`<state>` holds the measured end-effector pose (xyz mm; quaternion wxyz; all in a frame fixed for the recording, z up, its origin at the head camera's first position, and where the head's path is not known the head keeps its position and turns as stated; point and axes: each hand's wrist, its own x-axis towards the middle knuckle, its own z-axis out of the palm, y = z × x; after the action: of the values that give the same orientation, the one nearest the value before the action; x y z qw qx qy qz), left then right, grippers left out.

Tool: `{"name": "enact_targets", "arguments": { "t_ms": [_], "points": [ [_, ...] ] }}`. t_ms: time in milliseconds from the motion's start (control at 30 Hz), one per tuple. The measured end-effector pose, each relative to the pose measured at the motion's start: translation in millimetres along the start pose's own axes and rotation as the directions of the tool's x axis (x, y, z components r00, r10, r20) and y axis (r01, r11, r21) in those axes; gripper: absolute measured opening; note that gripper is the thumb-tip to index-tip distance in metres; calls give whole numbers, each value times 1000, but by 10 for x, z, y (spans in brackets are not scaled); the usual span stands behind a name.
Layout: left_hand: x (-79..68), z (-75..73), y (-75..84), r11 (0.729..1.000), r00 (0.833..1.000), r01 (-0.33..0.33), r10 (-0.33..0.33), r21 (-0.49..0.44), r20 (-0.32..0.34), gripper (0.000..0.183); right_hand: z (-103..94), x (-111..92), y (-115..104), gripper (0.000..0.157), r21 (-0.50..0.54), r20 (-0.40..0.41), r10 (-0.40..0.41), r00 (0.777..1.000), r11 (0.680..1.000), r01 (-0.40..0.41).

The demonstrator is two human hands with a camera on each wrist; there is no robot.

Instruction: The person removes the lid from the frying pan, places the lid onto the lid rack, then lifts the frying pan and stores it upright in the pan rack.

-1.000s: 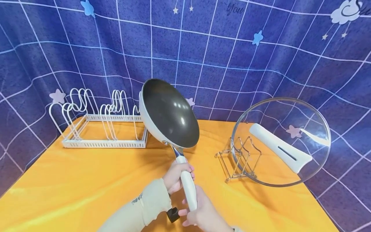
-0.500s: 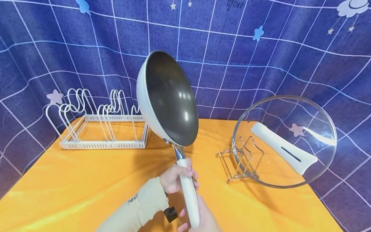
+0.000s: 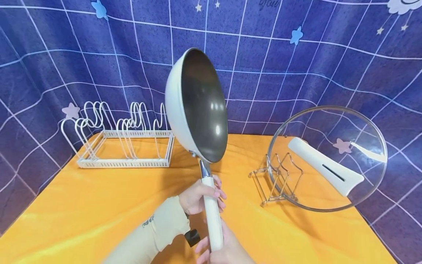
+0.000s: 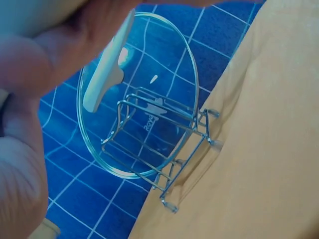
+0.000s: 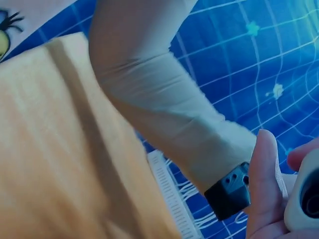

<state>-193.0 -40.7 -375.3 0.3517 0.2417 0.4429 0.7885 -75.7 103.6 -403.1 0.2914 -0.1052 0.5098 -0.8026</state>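
Left hand [image 3: 194,199] curled round the upper part of the white handle [image 3: 212,222] of a deep white, dark-lined pan [image 3: 205,106]; right hand [image 3: 228,247] curled round its lower end; pan held tilted above orange cloth [image 3: 99,205]; white wire rack [image 3: 123,163] at left. Silver wire stand [image 3: 277,199] at right holds round clear-glass lid [image 3: 314,158].

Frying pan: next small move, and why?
I'd probably ease the frying pan left toward the white rack. The left grip and right grip are both on its handle, the pan looks raised off the orange cloth, and the wire rack at right has the glass lid in it.
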Motion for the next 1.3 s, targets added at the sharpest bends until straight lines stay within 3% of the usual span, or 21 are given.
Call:
{"name": "enact_targets", "arguments": {
  "t_ms": [233, 433, 667, 900, 1100, 1300],
  "points": [
    [29, 6, 88, 1000, 999, -18, 18, 9, -31, 14, -3, 76, -113, 85, -16, 86, -29, 996, 999, 30],
    [34, -3, 203, 998, 998, -57, 57, 2, -15, 17, -50, 145, -186, 80, -25, 149, -30, 988, 999, 34],
    [-11, -30, 392, 998, 998, -45, 47, 52, -32, 18, -112, 280, -255, 83, -18, 295, -88, 952, 995, 97],
    [10, -137, 554, 997, 995, -32, 38, 69, -92, 16, -135, 471, -383, 78, -109, 277, -7, 961, 993, 39],
    [24, -216, 637, 996, 992, -17, 28, 89, -124, 16, -127, 588, -437, 73, -78, 297, 18, 955, 997, 6],
    [-4, -257, 685, 989, 991, 72, -56, 132, -118, 13, -163, 643, -389, 72, -80, 322, 0, 947, 996, 28]
  ]
}}
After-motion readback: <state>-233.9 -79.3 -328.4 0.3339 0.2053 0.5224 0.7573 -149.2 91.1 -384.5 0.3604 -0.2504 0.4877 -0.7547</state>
